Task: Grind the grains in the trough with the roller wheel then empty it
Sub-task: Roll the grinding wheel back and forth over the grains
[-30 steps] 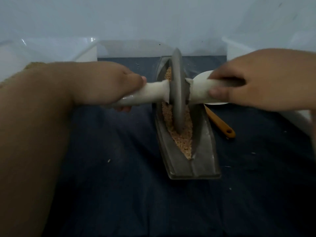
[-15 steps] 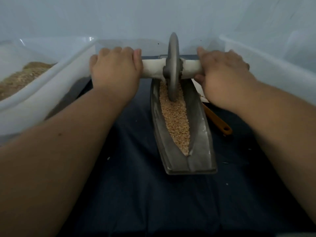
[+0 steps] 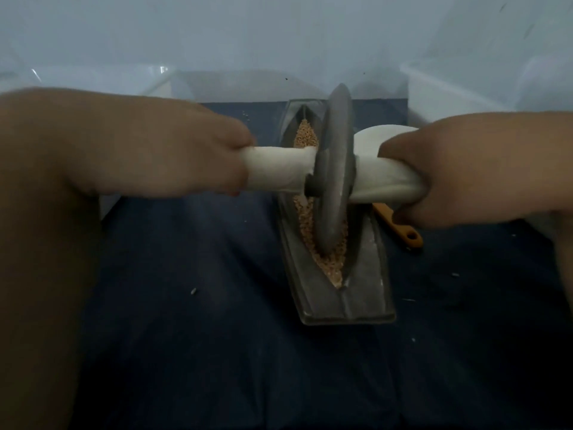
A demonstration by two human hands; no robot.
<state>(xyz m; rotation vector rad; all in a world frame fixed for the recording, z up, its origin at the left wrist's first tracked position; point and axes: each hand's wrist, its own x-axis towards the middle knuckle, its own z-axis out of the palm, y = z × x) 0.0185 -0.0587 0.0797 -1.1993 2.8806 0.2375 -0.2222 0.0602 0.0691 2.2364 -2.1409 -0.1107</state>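
The grey roller wheel [image 3: 335,169] stands upright in the grains [image 3: 333,262], midway along the metal trough [image 3: 366,299] on a dark blue cloth [image 3: 217,321]. The left hand [image 3: 173,153] and right hand [image 3: 465,169] grip its white-wrapped axle [image 3: 276,172]. The right hand partly hides a white dish [image 3: 375,135] and an orange-handled tool [image 3: 406,232] beside the trough.

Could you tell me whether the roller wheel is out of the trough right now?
No, the roller wheel sits with its lower rim among the grains inside the trough.
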